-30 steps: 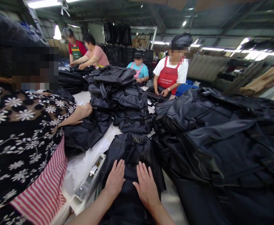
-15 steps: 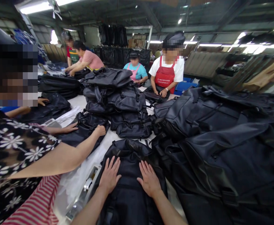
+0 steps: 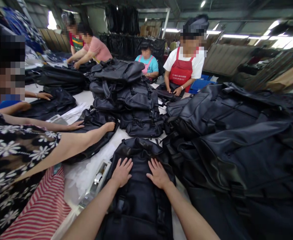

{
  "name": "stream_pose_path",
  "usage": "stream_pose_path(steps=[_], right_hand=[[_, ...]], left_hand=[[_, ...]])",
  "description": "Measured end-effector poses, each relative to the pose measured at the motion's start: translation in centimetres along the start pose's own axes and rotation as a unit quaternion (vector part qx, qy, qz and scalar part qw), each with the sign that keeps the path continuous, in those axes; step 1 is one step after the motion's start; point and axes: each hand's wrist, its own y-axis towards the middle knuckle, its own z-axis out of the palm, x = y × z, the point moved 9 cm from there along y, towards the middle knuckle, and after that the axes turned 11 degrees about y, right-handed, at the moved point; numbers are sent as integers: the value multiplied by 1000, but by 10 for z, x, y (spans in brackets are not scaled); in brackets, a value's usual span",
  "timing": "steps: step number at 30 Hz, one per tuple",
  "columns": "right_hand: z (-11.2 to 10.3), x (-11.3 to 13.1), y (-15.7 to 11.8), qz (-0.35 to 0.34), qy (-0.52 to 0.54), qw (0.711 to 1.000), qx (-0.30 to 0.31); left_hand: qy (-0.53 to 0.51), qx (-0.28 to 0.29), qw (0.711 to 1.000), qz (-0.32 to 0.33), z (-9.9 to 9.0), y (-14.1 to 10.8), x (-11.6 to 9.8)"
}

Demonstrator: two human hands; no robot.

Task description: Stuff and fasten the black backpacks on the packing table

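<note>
A black backpack (image 3: 138, 203) lies lengthwise in front of me, its buckled straps toward my side. My left hand (image 3: 122, 172) rests flat on its upper left part, fingers spread. On the upper right part lies my right hand (image 3: 158, 174), palm down with the fingers apart. Neither hand grips anything; the smooth front of the bag shows between them. Just left of the bag stands a tape dispenser (image 3: 97, 180), partly covered by my left forearm.
Black bags are stacked (image 3: 126, 96) beyond my backpack, and a large heap of bags (image 3: 236, 146) rises at the right. A co-worker in a floral top (image 3: 18, 153) reaches over another black bag (image 3: 96, 133) at the left. Thin white sheets (image 3: 83, 173) lie between us.
The view has tilted down somewhat, so more of the backpack's near end with its buckles shows. Both my hands stay flat on the bag. The co-worker's arms at left have shifted slightly.
</note>
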Motion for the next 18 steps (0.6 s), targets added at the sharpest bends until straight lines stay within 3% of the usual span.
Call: stream_pose_path(steps=[3, 5, 7, 10, 13, 16, 18], right_hand=[[-18, 22, -30, -39, 17, 998, -41], [-17, 34, -61, -68, 39, 994, -78], [4, 36, -86, -68, 65, 994, -57], [48, 24, -98, -10, 96, 995, 29], [59, 16, -89, 26, 117, 991, 56], [48, 22, -81, 21, 134, 989, 64], [33, 28, -81, 11, 138, 990, 23]], left_hand=[[-46, -26, 999, 2, -23, -26, -3], [-57, -55, 997, 26, -28, -57, -15], [-65, -45, 995, 68, -13, -88, -34], [-72, 24, 994, 75, 28, -114, -50], [-74, 52, 995, 36, 48, -116, -51], [-98, 79, 992, 26, 47, -107, -53], [-110, 67, 991, 21, 38, -98, -52]])
